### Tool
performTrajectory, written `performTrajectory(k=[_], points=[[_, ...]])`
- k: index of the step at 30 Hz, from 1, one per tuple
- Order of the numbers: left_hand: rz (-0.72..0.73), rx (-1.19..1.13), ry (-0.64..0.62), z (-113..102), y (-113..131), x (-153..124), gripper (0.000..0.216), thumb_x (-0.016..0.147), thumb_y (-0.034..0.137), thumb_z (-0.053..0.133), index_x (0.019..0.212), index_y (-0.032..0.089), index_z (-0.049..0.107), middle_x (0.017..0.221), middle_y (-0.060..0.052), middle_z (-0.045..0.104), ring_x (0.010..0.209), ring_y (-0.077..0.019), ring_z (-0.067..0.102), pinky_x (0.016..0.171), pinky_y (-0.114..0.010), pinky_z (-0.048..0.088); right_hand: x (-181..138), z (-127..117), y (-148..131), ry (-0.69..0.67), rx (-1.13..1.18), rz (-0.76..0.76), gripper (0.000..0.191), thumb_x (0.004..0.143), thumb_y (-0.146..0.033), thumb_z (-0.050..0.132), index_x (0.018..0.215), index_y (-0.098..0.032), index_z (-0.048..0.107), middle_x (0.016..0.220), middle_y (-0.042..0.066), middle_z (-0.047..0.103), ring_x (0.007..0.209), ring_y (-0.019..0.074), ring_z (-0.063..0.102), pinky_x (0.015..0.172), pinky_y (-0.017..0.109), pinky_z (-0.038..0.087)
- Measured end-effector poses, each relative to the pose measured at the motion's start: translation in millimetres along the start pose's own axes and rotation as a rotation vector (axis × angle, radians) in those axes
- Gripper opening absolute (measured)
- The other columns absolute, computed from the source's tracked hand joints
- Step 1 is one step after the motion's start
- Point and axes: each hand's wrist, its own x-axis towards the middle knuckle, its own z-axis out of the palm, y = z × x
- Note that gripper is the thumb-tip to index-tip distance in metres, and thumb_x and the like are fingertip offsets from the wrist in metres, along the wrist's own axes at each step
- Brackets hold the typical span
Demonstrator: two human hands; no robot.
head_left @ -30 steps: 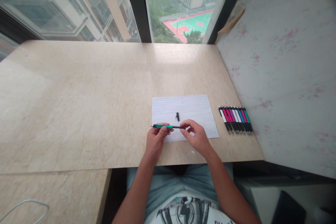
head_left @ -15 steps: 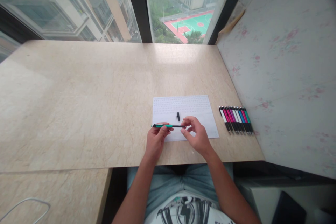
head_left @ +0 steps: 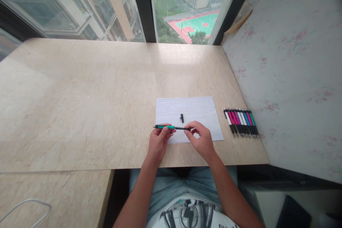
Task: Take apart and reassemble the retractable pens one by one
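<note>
My left hand (head_left: 159,140) grips a green and black pen (head_left: 171,127) held level just above the near edge of a written sheet of paper (head_left: 199,112). My right hand (head_left: 201,139) pinches the pen's thin right end between thumb and fingers. A small black pen part (head_left: 182,117) lies on the paper just beyond the pen, apart from both hands.
A row of several pens (head_left: 241,121) in pink, white, blue and green lies on the beige stone table (head_left: 80,107) at the right, near a flowered wall (head_left: 288,71). Windows run along the far edge. A white wire (head_left: 24,208) lies on the lower surface at left.
Both hands and the pen have hardly moved; the fingers of my right hand shifted slightly on the pen's end.
</note>
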Motion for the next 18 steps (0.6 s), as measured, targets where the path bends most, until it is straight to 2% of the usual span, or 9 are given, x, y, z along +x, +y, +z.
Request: performTrajectory(k=[8,14,18], points=[[-0.008,-0.035,0.015,0.8,1.2,-0.5,0.022,0.075,0.031,0.076,0.088,0.015,0.070,0.080,-0.005,0.073,0.072,-0.0135,0.068,0.066,-0.024,0.049,1.3,-7.1,-5.8,0.054,-0.044,-0.061,0.008,0.086,-0.021,0.057,0.090,-0.022,0.064,0.088,0.005,0.067,0.079,0.0182,0.062,0.065,0.031,0.052],[-0.012,-0.051,0.020,-0.6,0.5,0.1,0.023,0.075,0.032,0.076,0.088,0.015,0.070,0.081,-0.005,0.072,0.072,-0.0132,0.067,0.065,-0.023,0.049,-6.0,-29.8,-8.3,0.085,-0.194,-0.088,0.008,0.087,-0.023,0.058,0.091,-0.023,0.065,0.085,0.005,0.067,0.072,0.0180,0.061,0.065,0.033,0.053],[-0.013,-0.051,0.020,-0.9,0.6,0.0,0.023,0.074,0.033,0.077,0.088,0.015,0.070,0.081,-0.005,0.072,0.073,-0.0130,0.067,0.065,-0.023,0.049,-10.3,-42.2,3.9,0.147,-0.236,-0.035,0.009,0.086,-0.024,0.059,0.092,-0.023,0.066,0.088,0.005,0.069,0.076,0.0196,0.064,0.069,0.034,0.055]])
